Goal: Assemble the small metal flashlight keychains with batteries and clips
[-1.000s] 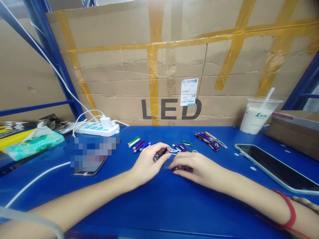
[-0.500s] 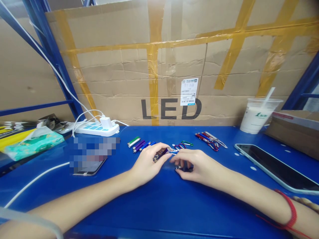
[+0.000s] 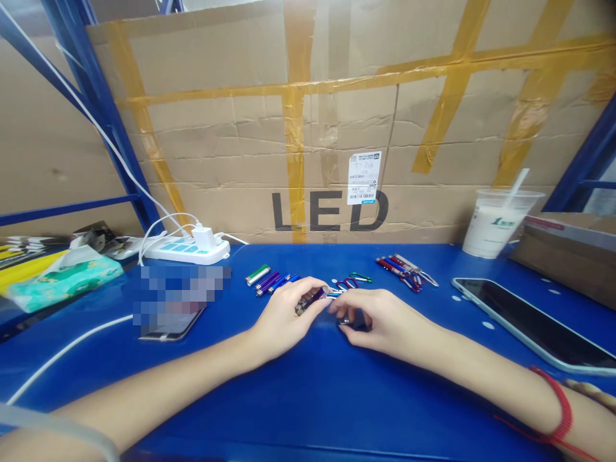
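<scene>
Near the middle of the blue table, my left hand is closed round a small purple metal tube, like a mini flashlight, its round end facing right. My right hand is just right of it, thumb and fingers curled round a small shiny metal piece, mostly hidden. Behind the hands lie a green carabiner and a purple carabiner. Left of them are several loose tubes: green and silver, purple and blue.
Several tubes with carabiners lie at the back right. A phone and a drink cup are on the right. A power strip, a partly blurred phone and a tissue pack are on the left. A cardboard box stands behind.
Both hands stay almost in place. The right fingertips have shifted slightly round the metal piece, and the purple tube's end shows a little more.
</scene>
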A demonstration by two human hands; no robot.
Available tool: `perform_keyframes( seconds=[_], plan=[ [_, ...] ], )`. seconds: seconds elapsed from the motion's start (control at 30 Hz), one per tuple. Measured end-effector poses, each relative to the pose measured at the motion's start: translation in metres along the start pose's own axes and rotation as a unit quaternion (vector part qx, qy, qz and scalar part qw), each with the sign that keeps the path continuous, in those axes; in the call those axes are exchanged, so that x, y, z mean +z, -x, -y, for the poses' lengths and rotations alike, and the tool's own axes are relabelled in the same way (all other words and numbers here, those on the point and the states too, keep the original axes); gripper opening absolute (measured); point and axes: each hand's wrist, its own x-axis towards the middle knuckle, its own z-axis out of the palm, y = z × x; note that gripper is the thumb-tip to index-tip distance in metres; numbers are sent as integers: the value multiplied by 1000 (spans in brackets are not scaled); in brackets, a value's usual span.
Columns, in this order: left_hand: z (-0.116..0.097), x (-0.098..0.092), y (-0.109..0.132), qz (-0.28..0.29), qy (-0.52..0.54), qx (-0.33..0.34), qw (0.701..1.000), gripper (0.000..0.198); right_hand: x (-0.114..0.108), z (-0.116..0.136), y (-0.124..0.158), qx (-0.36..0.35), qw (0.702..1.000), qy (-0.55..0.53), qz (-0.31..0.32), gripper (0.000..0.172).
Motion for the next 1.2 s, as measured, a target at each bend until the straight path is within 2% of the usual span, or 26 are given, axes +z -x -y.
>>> perform_keyframes(
  seconds=[0.33, 0.4, 0.53, 0.67, 0.8, 0.9, 1.2],
  plan=[
    [1, 1, -1, 4, 3, 2, 1000, 14, 2, -10, 0, 11, 999, 37, -4, 18],
    [0, 0, 0, 3, 4, 3, 1000, 14, 1, -11, -1, 4, 999, 18, -35, 14],
    [-1, -1, 0, 10, 6, 6, 1000, 18, -2, -4, -1, 13, 987, -81, -142, 15],
    [-1, -2, 1, 34, 35, 9, 999, 21, -4, 2, -2, 89, 942, -250, -204, 23],
    [-2, -2, 3, 73, 75, 10, 994, 25, -3, 4, -4, 116, 898, -386, -176, 28],
    [-6, -3, 4, 97, 87, 21, 991, 24, -4, 6, -5, 134, 893, -403, -151, 27],
    [-10, -3, 7, 145, 43, 29, 988, 27, -3, 9, -2, 156, 869, -447, -143, 24]
  ],
)
